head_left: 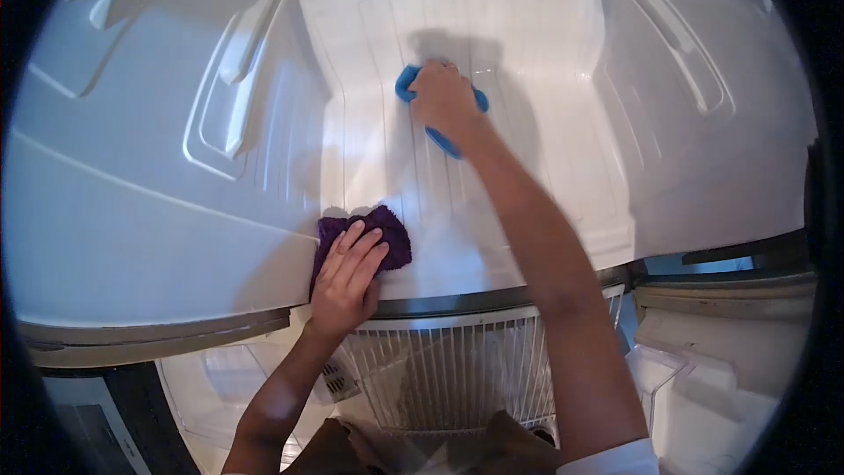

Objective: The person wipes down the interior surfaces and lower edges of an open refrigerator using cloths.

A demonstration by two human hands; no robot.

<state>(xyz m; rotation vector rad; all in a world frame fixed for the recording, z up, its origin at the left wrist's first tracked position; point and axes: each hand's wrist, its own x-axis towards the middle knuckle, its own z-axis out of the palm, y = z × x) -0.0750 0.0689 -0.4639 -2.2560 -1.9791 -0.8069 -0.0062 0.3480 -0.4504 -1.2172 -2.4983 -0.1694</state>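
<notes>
Right hand (447, 101) grasping blue cloth (406, 84) inside white fridge (563, 185), left hand (349, 277) flat over purple cloth (397, 237), grip released, near front edge (448, 288).

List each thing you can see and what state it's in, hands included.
Blue cloth: bunched under the right hand.
Right hand: curled over the blue cloth.
Purple cloth: crumpled under the left hand.
Left hand: laid open on the purple cloth.
Fridge compartment: open.
White wire rack: below the compartment.
</notes>
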